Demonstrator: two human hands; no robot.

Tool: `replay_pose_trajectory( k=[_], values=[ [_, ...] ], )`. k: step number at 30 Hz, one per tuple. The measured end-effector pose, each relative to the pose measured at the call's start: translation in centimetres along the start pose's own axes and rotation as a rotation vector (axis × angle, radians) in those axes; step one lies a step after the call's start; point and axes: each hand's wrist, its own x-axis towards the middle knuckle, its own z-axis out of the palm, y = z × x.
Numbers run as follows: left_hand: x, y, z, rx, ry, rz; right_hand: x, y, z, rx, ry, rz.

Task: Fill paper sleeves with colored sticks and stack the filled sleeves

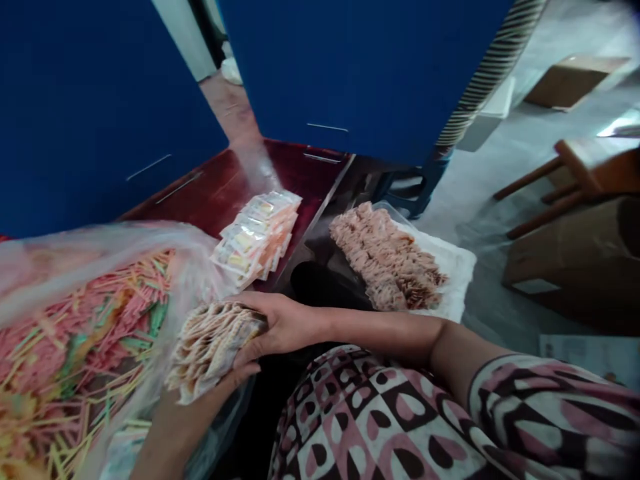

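My right hand (280,327) reaches across my body and grips a thick stack of small flat packets (210,347), fingers wrapped over its right end. My left forearm (175,427) comes up from below under the same stack; the left hand itself is hidden behind the packets. Left of the stack lies a big clear plastic bag (100,267) full of thin pink, green and yellow sticks (70,333). A fanned row of clear packets with yellow and orange contents (257,237) rests on the dark red table (220,187).
A long heap of pinkish-brown packets (387,257) lies on a white sheet (457,267) to the right. Blue panels (360,73) stand behind the table. Wooden furniture (580,173) and a cardboard box (570,80) sit on the grey floor at right.
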Motion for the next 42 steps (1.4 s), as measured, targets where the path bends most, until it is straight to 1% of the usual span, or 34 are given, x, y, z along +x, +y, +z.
replay_pose_trajectory(
  k=[3,5,7,10,13,15,16,19,21,24,27,29,31,34,36,37,39,41,42],
  values=[
    [1.4,2.3,3.3,-0.060,-0.103,-0.047,-4.0,-0.6,-3.0,-0.061,0.107,0.042],
    [2.4,3.7,5.7,-0.133,-0.202,-0.092,-6.5,-0.6,-4.9,-0.063,0.140,0.098],
    [3.2,4.7,8.1,-0.221,-0.307,-0.149,-8.8,0.0,-6.4,0.000,0.152,0.172],
    [4.0,5.1,11.5,-0.307,-0.446,-0.234,-11.7,1.5,-7.7,0.052,0.210,0.296],
    [4.6,4.8,13.8,-0.296,-0.543,-0.252,-13.7,2.8,-8.1,-0.070,0.321,0.459],
    [5.0,4.7,14.6,-0.259,-0.580,-0.240,-14.5,3.2,-8.4,-0.119,0.364,0.522],
    [5.3,4.7,14.9,-0.229,-0.597,-0.233,-14.7,3.3,-8.6,-0.113,0.369,0.526],
    [6.0,4.9,15.3,-0.125,-0.625,-0.225,-14.9,3.5,-9.3,-0.056,0.372,0.483],
    [6.5,5.3,15.7,-0.095,-0.625,-0.206,-15.0,3.6,-10.0,-0.024,0.399,0.470],
    [7.3,6.1,16.6,-0.123,-0.622,-0.200,-15.3,4.1,-10.8,0.016,0.479,0.459],
    [7.9,6.8,17.6,-0.192,-0.602,-0.246,-15.8,4.7,-11.3,0.036,0.580,0.408],
    [8.3,6.9,18.1,-0.224,-0.592,-0.273,-16.2,5.1,-11.5,0.072,0.660,0.384],
    [8.7,6.4,18.5,-0.217,-0.619,-0.271,-16.4,5.5,-11.8,0.125,0.711,0.384],
    [9.2,5.1,19.0,-0.160,-0.693,-0.216,-16.5,5.6,-12.1,0.167,0.666,0.392],
    [9.4,4.5,19.4,-0.134,-0.712,-0.187,-16.3,5.4,-12.3,0.127,0.630,0.399],
    [9.5,4.4,19.5,-0.134,-0.705,-0.183,-16.3,5.3,-12.4,0.095,0.633,0.402],
    [9.6,4.7,19.9,-0.155,-0.672,-0.187,-16.3,4.9,-12.8,0.058,0.682,0.396],
    [9.6,5.0,20.2,-0.199,-0.623,-0.182,-16.7,4.3,-13.7,0.120,0.741,0.364],
    [9.6,5.1,20.3,-0.231,-0.595,-0.170,-17.1,4.0,-14.6,0.168,0.777,0.344]
  ],
)
